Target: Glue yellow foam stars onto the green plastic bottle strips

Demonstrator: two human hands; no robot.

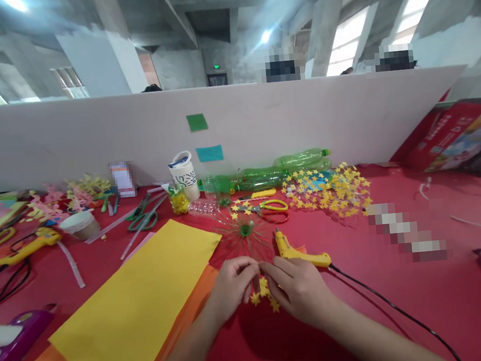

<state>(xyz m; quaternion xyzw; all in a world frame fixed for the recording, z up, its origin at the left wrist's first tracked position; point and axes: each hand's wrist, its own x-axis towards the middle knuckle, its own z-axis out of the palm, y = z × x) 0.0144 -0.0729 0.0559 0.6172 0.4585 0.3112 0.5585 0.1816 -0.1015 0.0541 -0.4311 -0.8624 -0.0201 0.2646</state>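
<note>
My left hand [235, 285] and my right hand [298, 285] meet at the fingertips over the red table, both pinched together. What the left fingertips hold is too small to name. Several small yellow stars [264, 293] hang just below and between the hands, close to the right fingers. Beyond them lies a green bottle piece cut into thin spread strips [245, 230], with a few yellow stars on its far strips. A yellow glue gun [301, 252] rests right beside my right hand.
Yellow sheets [142, 307] lie left, over orange ones. Behind are scissors [274, 205], green bottles [265, 177], a white cup [185, 177] and a cluster of yellow stars [342, 191]. Another glue gun [31, 246] is far left. A black cord [385, 297] crosses the right side.
</note>
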